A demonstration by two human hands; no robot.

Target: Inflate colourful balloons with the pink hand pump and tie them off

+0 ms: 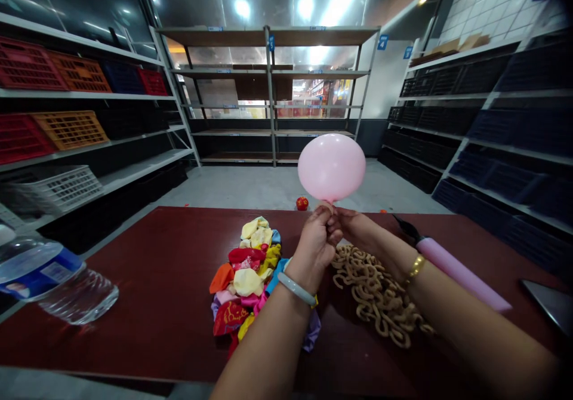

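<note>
An inflated pink balloon (331, 167) stands upright above the table, its neck pointing down into my fingers. My left hand (319, 233) is closed around the neck. My right hand (356, 224) pinches at the same spot from the right; its fingertips are partly hidden behind the left ones. Below and left of my hands lies a pile of uninflated balloons (248, 282) in many colours. Under my right forearm spreads a heap of tan, curled loops (373, 295), like rubber bands or cord. Beyond that forearm lies a pink hand pump (461, 273) with a black nozzle.
A large water bottle (58, 280) is at the left of the dark red table (156, 292). A flat dark device (548, 304) lies at the right edge. A red ball (302, 203) shows beyond the far edge. Shelves with crates (74, 128) line the sides.
</note>
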